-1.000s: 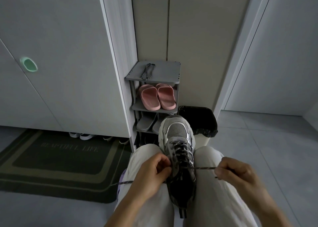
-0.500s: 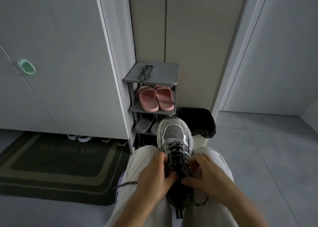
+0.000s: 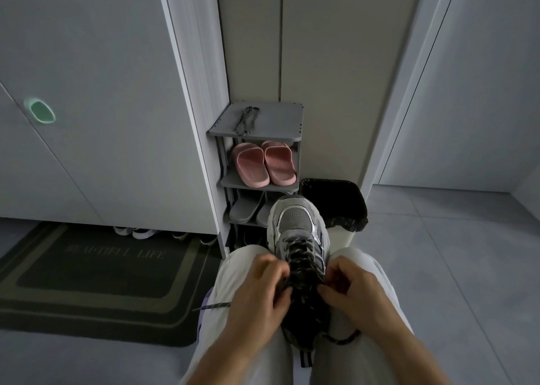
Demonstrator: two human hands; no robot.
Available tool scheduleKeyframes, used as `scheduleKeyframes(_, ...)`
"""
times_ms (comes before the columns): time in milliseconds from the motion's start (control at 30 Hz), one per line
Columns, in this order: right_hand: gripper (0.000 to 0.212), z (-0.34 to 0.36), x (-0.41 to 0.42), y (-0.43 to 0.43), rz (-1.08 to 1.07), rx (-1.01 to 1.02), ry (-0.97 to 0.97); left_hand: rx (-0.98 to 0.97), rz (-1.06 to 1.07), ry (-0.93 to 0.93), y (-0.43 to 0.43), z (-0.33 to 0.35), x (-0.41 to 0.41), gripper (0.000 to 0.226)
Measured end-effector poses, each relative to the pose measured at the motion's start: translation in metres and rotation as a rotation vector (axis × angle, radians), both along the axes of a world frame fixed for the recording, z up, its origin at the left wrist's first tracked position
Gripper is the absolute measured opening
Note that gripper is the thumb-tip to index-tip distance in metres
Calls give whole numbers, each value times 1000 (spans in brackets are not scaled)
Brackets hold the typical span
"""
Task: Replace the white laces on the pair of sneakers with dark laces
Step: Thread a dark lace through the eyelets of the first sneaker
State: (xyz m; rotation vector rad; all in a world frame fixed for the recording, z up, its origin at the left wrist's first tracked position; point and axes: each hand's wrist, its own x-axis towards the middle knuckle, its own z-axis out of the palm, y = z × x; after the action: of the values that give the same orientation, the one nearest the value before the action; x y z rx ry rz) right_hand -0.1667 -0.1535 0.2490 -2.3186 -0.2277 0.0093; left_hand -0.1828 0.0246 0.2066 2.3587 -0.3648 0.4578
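The person is sitting with a grey and silver sneaker (image 3: 298,238) wedged between their knees, its toe pointing away toward the shoe rack (image 3: 280,121) and its heel down between the thighs of their pale trousers (image 3: 242,259). A speckled dark lace (image 3: 302,263) is already crossing through the eyelets along the front of the shoe.

Both hands are working at the upper rows of that lacing. The left hand (image 3: 257,294) is pressing in from the left side of the tongue with its fingers curled tight, pinching the lace there. One loose end (image 3: 211,306) is trailing out to the left from under that hand, across the thigh. The right hand (image 3: 353,291) is coming in from the other side, fingers bent and thumb reaching toward the tongue, nipping the lace as well. The other end (image 3: 342,339) is drooping in a slack loop beneath the right wrist, beside the heel.

On the rack's top shelf a second dark lace (image 3: 247,120) is lying bunched up. Pink slippers (image 3: 263,162) are sitting on the shelf below it, with grey slippers (image 3: 245,209) one shelf lower. A bin lined with a black bag (image 3: 333,200) is standing just right of the rack, behind the sneaker's toe. A dark doormat (image 3: 96,279) is lying on the floor to the left, near some shoes (image 3: 140,232) tucked under the cabinet.
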Motion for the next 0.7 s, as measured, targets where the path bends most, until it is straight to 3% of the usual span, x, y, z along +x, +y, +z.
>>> scheduleKeyframes(100, 23, -2, 0, -1, -11, -2, 37, 219, -46, -140, -3, -7, 2, 32)
scheduleKeyframes(200, 21, -3, 0, 0, -39, 23, 66, 419, -68, -116, -6, -8, 1, 59)
scheduleKeyframes(333, 24, 0, -5, 4, -75, 14, 68, 468, -10, -136, -15, -9, 7, 69)
scheduleKeyframes(433, 23, 4, -6, 5, -91, 6, 61, 441, 2, -221, -20, -8, 16, 63)
scheduleKeyframes(600, 20, 7, -10, 3, -102, 38, 72, 382, -35, -408, -14, -8, 9, 27)
scheduleKeyframes(700, 23, 7, -10, 5, -108, 65, 73, 298, -36, -440, -9, -5, 8, 22)
